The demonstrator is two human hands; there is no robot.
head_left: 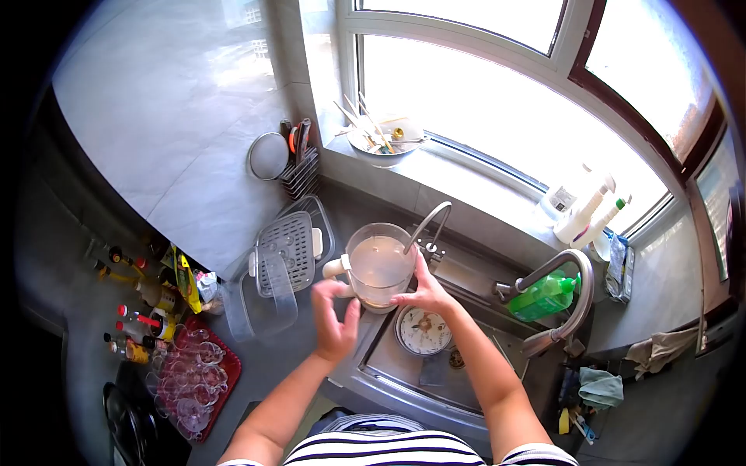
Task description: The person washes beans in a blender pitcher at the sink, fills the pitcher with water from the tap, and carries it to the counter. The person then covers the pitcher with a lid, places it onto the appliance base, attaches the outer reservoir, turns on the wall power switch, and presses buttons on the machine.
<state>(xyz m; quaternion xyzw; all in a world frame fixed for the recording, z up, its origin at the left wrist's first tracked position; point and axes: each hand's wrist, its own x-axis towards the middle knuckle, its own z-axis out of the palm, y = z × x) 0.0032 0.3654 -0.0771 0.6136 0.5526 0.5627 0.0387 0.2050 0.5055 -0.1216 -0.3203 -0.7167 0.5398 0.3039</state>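
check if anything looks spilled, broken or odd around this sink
Nothing looks clearly spilled or broken. The liquid in the clear pitcher looks cloudy, and the dish in the sink has brownish marks, though I can't tell whether those are scraps or a pattern.

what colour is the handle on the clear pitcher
The handle is off-white, best seen in the head view.

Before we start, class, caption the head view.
Right hand holds a clear pitcher at the slim faucet; left hand near the white handle.
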